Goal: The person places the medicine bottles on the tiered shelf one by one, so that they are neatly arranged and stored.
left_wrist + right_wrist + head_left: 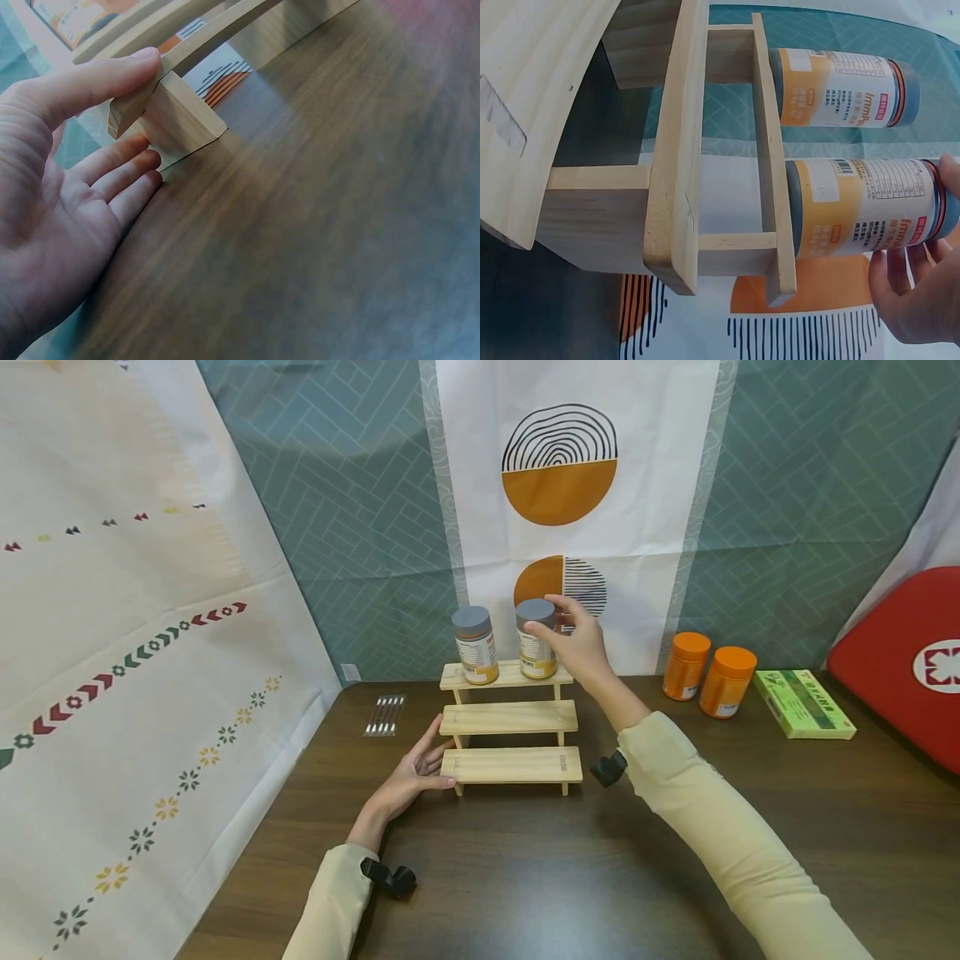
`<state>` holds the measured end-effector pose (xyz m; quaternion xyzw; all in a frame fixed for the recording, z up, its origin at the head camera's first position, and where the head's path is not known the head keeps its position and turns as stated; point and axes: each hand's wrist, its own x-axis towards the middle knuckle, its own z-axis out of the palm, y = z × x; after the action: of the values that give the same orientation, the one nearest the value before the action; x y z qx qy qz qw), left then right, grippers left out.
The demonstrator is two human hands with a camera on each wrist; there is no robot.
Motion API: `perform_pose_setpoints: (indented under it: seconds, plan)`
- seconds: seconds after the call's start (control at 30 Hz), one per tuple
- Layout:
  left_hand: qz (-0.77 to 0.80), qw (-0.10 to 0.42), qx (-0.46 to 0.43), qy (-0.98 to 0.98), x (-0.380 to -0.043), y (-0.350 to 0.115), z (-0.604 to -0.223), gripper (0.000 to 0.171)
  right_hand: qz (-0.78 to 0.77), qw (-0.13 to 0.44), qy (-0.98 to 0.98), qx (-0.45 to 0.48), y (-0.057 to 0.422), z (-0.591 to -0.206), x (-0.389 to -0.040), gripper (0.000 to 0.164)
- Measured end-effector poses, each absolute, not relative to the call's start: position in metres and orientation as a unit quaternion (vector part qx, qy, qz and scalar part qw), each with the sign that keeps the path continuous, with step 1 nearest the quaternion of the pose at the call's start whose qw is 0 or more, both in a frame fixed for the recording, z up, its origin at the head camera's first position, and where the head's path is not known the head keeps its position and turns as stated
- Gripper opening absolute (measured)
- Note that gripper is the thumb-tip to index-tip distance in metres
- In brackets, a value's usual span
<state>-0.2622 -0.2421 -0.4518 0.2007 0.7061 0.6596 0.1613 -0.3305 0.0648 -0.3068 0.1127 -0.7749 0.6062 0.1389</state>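
A three-tier wooden display stand (510, 718) stands on the table. Its left end is held by my left hand (408, 781), the thumb on the lowest tier's edge; in the left wrist view, fingers (124, 161) reach beside the wooden leg (180, 120). On the top tier, my right hand (577, 639) grips a grey-lidded supplement jar (536, 647) around its lid. That jar (866, 202) sits upright against the tier, its base touching the wood. A matching jar (477, 647) stands to its left on the same tier, apart from it.
Two orange jars (686, 667) (727, 683) stand at the right, beside a green box (804, 703). A red case (907, 660) is at the far right. A clear pack of cotton swabs (385, 716) lies left of the stand. Patterned cloth (360, 527) hangs behind the table.
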Motion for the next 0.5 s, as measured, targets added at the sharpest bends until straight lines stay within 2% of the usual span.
perform_pose_setpoints:
  seconds: [0.5]
  plan:
    - [0.660,0.164,0.199,0.705,-0.2617,-0.2417,-0.4512,0.108,0.606,0.132,-0.775,0.120,0.0653,-0.3054,-0.3286,0.061]
